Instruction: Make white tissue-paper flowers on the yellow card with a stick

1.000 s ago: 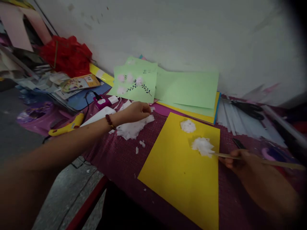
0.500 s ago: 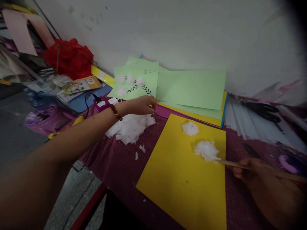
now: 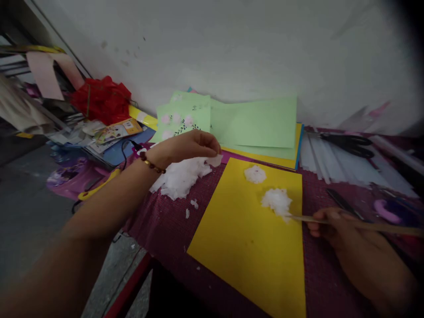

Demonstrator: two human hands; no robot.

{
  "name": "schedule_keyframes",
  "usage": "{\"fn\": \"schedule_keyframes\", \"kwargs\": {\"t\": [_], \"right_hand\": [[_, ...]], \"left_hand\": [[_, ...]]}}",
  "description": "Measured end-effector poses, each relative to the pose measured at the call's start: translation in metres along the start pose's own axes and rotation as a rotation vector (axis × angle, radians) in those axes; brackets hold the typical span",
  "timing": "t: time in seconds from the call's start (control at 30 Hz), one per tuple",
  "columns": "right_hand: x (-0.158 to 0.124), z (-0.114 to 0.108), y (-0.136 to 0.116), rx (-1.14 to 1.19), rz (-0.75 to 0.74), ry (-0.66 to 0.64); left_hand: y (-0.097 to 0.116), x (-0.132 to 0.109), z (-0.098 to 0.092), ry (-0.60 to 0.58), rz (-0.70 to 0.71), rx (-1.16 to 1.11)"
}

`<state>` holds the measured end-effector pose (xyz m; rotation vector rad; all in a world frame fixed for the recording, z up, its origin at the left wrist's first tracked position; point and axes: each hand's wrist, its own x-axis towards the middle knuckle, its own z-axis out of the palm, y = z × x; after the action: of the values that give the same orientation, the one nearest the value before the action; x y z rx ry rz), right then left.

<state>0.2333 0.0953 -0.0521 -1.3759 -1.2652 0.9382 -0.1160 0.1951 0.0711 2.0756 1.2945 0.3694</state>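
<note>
My left hand (image 3: 198, 145) pinches a small white paper piece (image 3: 216, 160) just above a loose heap of white paper pieces (image 3: 180, 179). My right hand (image 3: 344, 238) grips a thin wooden stick (image 3: 308, 218), whose tip touches the lower edge of a ruffled white paper flower (image 3: 277, 202). That flower lies on a yellow sheet (image 3: 251, 251), below a second, flatter white paper flower (image 3: 255, 174).
Behind stand a green card with pink flowers and dark leaf sprigs (image 3: 185, 112) and a plain green sheet (image 3: 258, 123), near the wall. Black scissors (image 3: 347, 143) and translucent sticks (image 3: 318, 159) lie at right. Red crumpled material (image 3: 102, 99) and a yellow-handled tool (image 3: 99, 185) are at left.
My left hand has come up a little from the heap, and a white paper piece now shows at its fingertips. The right hand still has the stick at the flower. The view has shifted slightly.
</note>
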Motion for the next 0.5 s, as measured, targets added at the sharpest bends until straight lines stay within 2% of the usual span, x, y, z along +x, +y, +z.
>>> {"fn": "schedule_keyframes", "kwargs": {"t": [0.07, 0.17, 0.23, 0.4, 0.5], "right_hand": [[-0.002, -0.003, 0.002, 0.005, 0.05, -0.057], [-0.007, -0.005, 0.001, 0.006, -0.003, -0.059], [-0.012, -0.001, -0.003, -0.041, -0.064, -0.094], [-0.023, 0.012, -0.015, -0.183, -0.186, -0.156], [-0.025, 0.01, -0.015, -0.217, -0.202, -0.111]], "left_hand": [[0.005, 0.0, 0.015, -0.078, -0.04, 0.005], [0.006, 0.011, 0.046, -0.011, -0.052, 0.03], [0.011, 0.021, 0.066, 0.01, -0.016, -0.112], [0.029, 0.046, 0.11, -0.073, 0.066, -0.604], [0.027, 0.054, 0.128, -0.101, 0.057, -0.776]]}}
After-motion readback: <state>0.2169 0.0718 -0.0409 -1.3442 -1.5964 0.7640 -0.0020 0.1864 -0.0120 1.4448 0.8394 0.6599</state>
